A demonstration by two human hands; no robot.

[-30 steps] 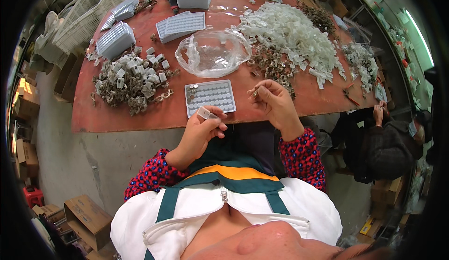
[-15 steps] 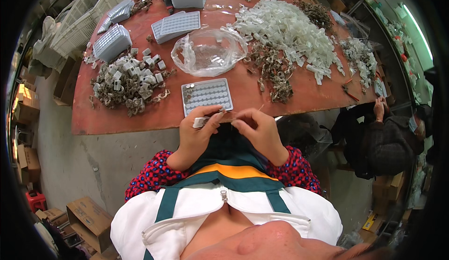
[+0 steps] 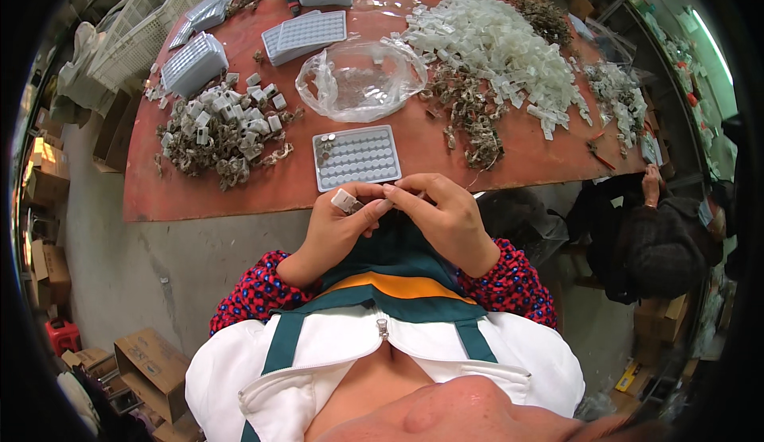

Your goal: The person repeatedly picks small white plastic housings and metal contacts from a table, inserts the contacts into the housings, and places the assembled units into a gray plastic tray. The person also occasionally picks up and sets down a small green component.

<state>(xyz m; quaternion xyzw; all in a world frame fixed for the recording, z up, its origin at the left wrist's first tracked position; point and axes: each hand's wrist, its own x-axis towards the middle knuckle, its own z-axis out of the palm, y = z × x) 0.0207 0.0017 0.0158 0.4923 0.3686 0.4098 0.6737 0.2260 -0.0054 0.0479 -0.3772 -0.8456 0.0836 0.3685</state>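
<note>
Red table (image 3: 274, 191), near edge: your left hand (image 3: 336, 225) grips a white block (image 3: 345, 200), likely light, stiff, best side-held; right hand (image 3: 450, 221) pinched, contents unclear.

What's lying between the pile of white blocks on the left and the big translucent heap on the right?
The head view shows a clear plastic bag between them on the red table, then brown scraps beside the translucent heap.

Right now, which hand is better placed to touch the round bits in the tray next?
Probably the left hand: it is nearer the round bits at the upper left of the tray, though it holds a small white case. The right hand is farther right.
</note>
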